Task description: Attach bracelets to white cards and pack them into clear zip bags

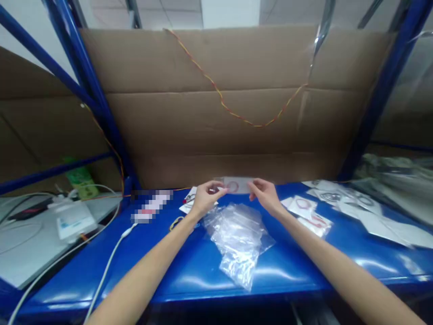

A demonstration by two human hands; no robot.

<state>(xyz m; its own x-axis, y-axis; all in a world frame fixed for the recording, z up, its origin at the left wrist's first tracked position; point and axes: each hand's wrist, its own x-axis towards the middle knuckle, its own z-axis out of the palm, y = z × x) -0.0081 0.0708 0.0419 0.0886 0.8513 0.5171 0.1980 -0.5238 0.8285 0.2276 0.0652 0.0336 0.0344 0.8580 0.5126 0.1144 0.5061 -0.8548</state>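
Between my hands, above the back of the blue table, is a small clear bag (241, 185) with a pinkish ring on a white card inside. My left hand (207, 197) pinches its left end, and my right hand (264, 195) pinches its right end. Below them lies a loose pile of clear plastic bags (238, 234). White cards (189, 201) with dark and red items lie beside my left hand, and a yellow loop (176, 223) is near my left forearm. To the right of my right hand are bagged cards with a red ring (302, 205) and a red band (317, 223).
More bagged white cards (361, 203) spread over the right of the blue table (203, 280). At left, a white cable (111, 262) runs to a pixelated object (152, 206). A white box (74, 221) sits further left. Cardboard (219, 135) and blue posts stand behind.
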